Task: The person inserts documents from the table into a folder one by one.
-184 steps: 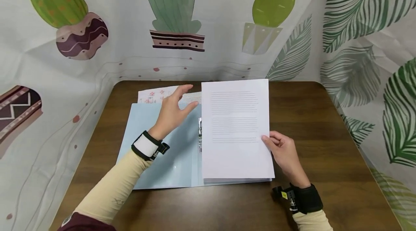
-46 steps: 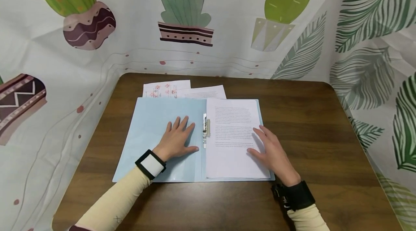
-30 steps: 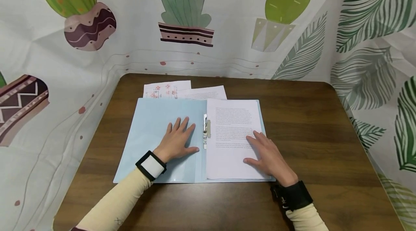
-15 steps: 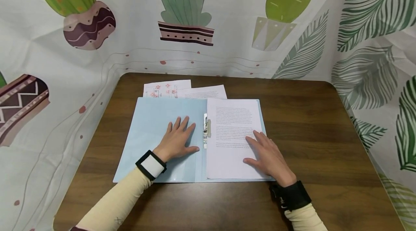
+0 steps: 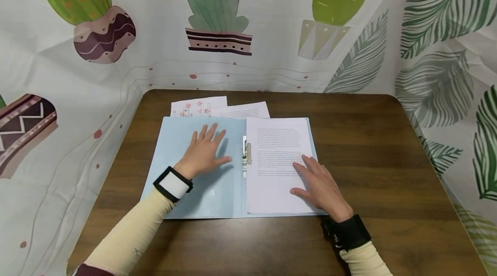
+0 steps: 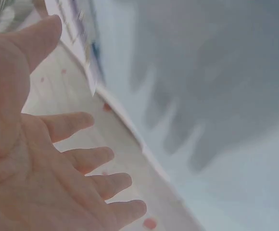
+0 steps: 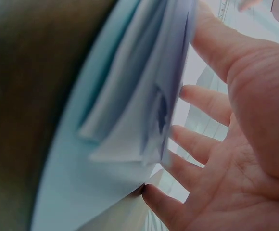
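A light blue folder point(image 5: 209, 205) lies spread on the table. A metal clip point(image 5: 246, 159) runs along its spine, and a stack of printed paper point(image 5: 272, 196) covers its right side. Above the left cover hovers my left hand point(image 5: 202, 153), fingers spread and holding nothing; the left wrist view has that hand point(image 6: 48, 163) apart from the cover point(image 6: 245, 159), which bears its shadow. My right hand point(image 5: 320, 187) rests with its fingertips on the stack's right part. Up close in the right wrist view, the layered sheets point(image 7: 125, 125) stand beside the straight fingers of my right hand point(image 7: 226, 139).
Beyond the folder's top edge, a sheet with red flower prints point(image 5: 198, 105) and a printed text sheet point(image 5: 248, 110) stick out. The brown wooden table point(image 5: 369, 155) reaches a cloth backdrop point(image 5: 272, 43) with cactus and leaf patterns.
Earlier a sheet was held raised by my right hand; the paper now lies flat in the folder. In the last half second my left hand has lifted off the cover, moving up and left.
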The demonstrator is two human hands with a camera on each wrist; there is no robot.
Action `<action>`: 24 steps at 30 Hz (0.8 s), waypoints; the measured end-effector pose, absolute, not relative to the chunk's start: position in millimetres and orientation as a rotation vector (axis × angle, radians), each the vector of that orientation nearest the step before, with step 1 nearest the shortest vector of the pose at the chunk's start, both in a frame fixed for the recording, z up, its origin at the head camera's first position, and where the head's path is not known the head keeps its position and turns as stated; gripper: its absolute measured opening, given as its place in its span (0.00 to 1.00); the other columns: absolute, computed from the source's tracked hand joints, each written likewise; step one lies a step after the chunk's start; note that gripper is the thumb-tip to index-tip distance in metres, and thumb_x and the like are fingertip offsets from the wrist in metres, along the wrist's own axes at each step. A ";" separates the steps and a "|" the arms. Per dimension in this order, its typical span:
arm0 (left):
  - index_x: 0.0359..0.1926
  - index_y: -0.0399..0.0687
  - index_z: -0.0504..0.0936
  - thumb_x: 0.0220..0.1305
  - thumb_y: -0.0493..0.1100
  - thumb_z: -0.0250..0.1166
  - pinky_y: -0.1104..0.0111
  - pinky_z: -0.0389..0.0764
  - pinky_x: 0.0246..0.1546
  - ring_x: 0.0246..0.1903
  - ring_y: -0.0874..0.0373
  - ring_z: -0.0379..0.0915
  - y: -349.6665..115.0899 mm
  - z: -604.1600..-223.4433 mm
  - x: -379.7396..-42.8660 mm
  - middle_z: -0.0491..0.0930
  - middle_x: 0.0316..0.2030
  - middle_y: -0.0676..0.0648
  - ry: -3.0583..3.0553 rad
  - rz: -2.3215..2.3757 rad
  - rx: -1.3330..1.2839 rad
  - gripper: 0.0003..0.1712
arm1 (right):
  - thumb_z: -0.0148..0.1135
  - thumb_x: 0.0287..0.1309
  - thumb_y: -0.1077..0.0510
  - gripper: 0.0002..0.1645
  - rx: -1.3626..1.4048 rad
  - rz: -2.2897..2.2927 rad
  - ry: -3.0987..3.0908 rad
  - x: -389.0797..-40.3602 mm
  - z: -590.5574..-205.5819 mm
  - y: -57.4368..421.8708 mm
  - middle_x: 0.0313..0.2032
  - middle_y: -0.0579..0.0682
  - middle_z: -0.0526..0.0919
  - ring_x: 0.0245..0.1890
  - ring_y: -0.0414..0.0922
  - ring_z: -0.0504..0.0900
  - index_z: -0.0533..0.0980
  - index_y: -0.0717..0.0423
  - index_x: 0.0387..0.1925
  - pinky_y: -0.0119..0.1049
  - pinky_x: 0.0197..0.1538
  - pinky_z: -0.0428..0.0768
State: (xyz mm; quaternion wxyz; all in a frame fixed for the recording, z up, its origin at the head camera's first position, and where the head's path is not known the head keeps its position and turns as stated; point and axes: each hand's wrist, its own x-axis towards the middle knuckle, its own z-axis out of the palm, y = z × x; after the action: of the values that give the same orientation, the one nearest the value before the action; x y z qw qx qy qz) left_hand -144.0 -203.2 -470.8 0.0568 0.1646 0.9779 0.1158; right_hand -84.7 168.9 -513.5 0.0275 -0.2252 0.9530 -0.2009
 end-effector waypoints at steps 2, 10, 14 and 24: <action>0.78 0.41 0.61 0.67 0.62 0.68 0.32 0.47 0.71 0.76 0.27 0.43 -207.6 -459.8 -154.7 0.51 0.78 0.31 3.000 0.395 0.483 0.50 | 0.81 0.50 0.46 0.48 -0.699 -0.622 2.945 -85.0 -512.8 169.5 0.73 0.66 0.65 0.74 0.66 0.59 0.73 0.58 0.70 0.67 0.70 0.59; 0.72 0.32 0.68 0.70 0.51 0.69 0.38 0.59 0.70 0.71 0.32 0.61 -229.5 -438.8 -204.4 0.64 0.71 0.27 3.251 0.606 0.517 0.39 | 0.81 0.51 0.46 0.47 -0.680 -0.619 2.937 -86.2 -511.4 168.7 0.73 0.66 0.65 0.75 0.66 0.59 0.73 0.58 0.70 0.67 0.71 0.59; 0.71 0.31 0.70 0.70 0.50 0.69 0.42 0.64 0.69 0.69 0.33 0.64 -241.6 -441.0 -227.3 0.67 0.69 0.28 3.296 0.607 0.443 0.38 | 0.80 0.51 0.46 0.48 -0.676 -0.613 2.932 -86.2 -512.1 168.4 0.74 0.65 0.65 0.75 0.65 0.59 0.72 0.57 0.70 0.67 0.71 0.58; 0.73 0.34 0.67 0.72 0.48 0.66 0.42 0.68 0.66 0.69 0.33 0.64 -267.8 -464.2 -263.3 0.65 0.71 0.28 3.161 0.558 0.183 0.36 | 0.80 0.51 0.44 0.49 -0.646 -0.603 2.919 -83.8 -513.1 171.0 0.75 0.64 0.64 0.76 0.64 0.58 0.72 0.57 0.71 0.67 0.72 0.57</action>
State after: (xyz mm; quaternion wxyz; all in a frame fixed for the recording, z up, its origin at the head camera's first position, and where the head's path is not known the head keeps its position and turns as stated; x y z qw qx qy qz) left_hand -263.3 -267.8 -464.2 -0.0366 0.0570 0.9825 0.1735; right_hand -83.8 171.0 -513.1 0.0460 -0.2116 0.9561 -0.1975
